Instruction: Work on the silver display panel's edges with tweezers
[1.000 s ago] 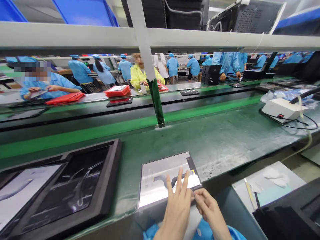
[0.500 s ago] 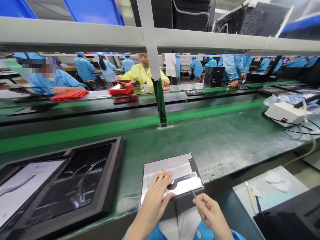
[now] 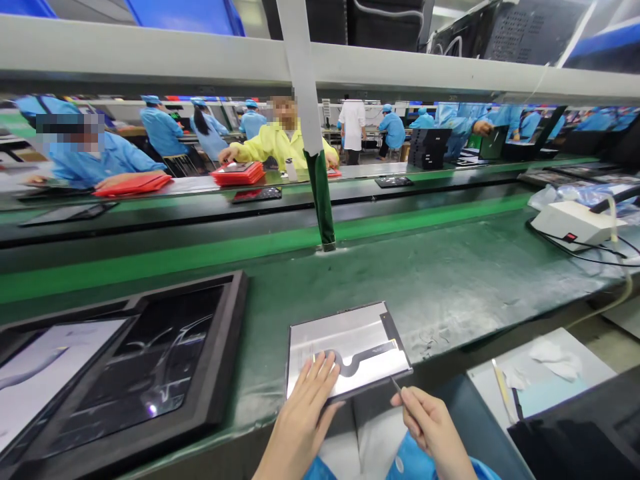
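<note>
The left hand (image 3: 305, 407) is lying flat on the near left part of the flat panel (image 3: 360, 321), its fingers stretched out close together and pressing down rather than gripping. The panel is resting at the near edge of the green table (image 3: 460, 267), directly under the left hand's fingers and reaching away beyond them. A dark ribbon (image 3: 363, 357) is curving across the panel's silver back, just to the right of those fingers.

The right hand (image 3: 430, 420) is keeping its thumb and fingers together, clamping a thin pointed tool (image 3: 396, 384). The tool's tip is pointing up and left from the right hand, at the panel's near edge; whether it is touching cannot be told.

Well to the left of the left hand, a black foam tray (image 3: 231, 340) is holding a glossy dark screen (image 3: 150, 363), and a silver-backed screen (image 3: 65, 353) is lying slanted over the tray's left side. To the right of the right hand, white cloths (image 3: 555, 360) are lying on a low stand (image 3: 485, 387). Farther off beyond the right hand, a white box (image 3: 570, 223) with a red switch is sitting on the table. Straight ahead beyond both hands, a person in yellow (image 3: 270, 143) is reaching toward a red stack (image 3: 237, 175).
</note>
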